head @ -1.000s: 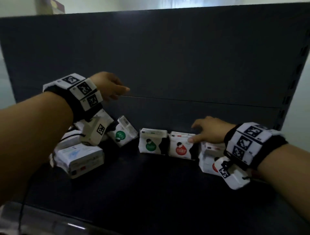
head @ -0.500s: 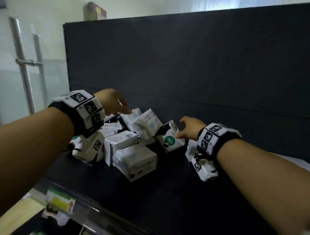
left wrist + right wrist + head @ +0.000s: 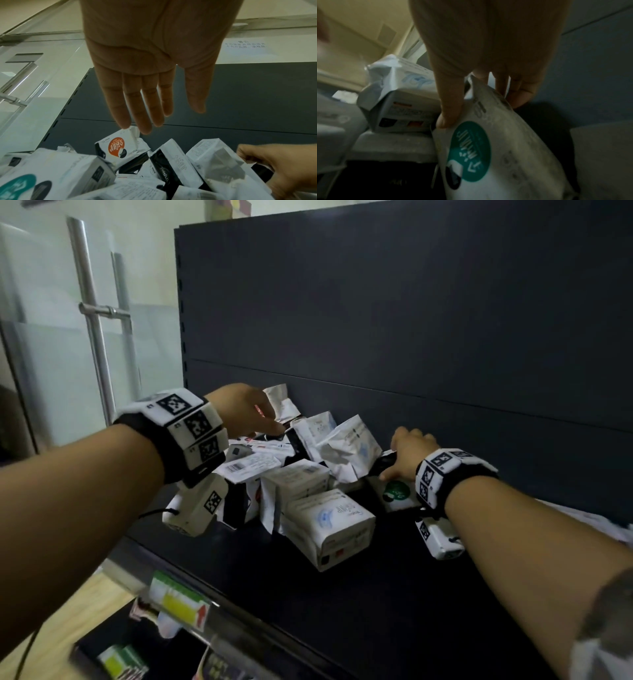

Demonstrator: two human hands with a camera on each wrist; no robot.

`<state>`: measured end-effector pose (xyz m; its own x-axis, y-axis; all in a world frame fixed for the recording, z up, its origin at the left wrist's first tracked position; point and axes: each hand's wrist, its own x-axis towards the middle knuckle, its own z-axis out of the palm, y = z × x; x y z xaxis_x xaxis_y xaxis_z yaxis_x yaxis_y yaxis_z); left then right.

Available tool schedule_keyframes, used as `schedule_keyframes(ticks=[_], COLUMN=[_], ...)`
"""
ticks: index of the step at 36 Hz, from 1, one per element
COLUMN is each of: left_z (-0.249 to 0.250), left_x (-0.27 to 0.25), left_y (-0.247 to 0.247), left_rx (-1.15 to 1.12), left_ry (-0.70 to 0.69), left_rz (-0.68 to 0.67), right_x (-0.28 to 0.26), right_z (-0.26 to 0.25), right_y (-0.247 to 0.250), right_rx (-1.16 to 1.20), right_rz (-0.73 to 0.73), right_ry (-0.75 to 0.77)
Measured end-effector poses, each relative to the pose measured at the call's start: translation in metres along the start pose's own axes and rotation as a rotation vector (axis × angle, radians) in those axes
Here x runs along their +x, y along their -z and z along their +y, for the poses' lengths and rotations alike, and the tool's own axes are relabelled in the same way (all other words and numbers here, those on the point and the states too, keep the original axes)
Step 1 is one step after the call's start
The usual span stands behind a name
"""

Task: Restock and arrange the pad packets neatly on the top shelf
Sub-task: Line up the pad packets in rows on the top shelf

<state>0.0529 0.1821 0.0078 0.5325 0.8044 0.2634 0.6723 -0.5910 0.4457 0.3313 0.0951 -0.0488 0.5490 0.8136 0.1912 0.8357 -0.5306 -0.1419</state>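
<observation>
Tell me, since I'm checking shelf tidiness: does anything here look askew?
Yes. The pad packets lie in a jumbled heap on the shelf, tilted and overlapping, not in a row. The right hand grips a leaning green-label packet; the left hand hovers open above the heap.

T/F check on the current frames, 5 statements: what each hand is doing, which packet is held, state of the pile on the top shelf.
1. The right hand grips the green-circle packet. True.
2. The left hand holds the orange-circle packet. False: its fingers are straight and spread above the packet, and they hold nothing.
3. The packets stand in a neat row on the shelf. False: they lie in a jumbled pile, tilted and overlapping.
4. The pile sits close to the shelf's dark back panel. True.
5. Both hands are over the same pile. True.
</observation>
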Motion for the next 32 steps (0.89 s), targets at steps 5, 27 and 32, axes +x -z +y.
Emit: schedule_keyframes(ticks=[5, 27, 32], left_z=[0.031, 0.099, 0.133], left_x=[0.017, 0.113, 0.087], left_y=[-0.016, -0.133, -0.133], left_rx=[0.024, 0.623, 0.670], left_ry=[-0.062, -0.133, -0.262], left_rz=[0.003, -0.298, -0.352], right_x=[-0.018, -0.129, -0.151], right_z=[0.032, 0.147, 0.197], right_y=[0.019, 0.116, 0.121], right_rx=[-0.019, 0.712, 0.753], right_rz=[0.036, -0.206, -0.171], right_ry=[-0.057, -0.145, -0.227])
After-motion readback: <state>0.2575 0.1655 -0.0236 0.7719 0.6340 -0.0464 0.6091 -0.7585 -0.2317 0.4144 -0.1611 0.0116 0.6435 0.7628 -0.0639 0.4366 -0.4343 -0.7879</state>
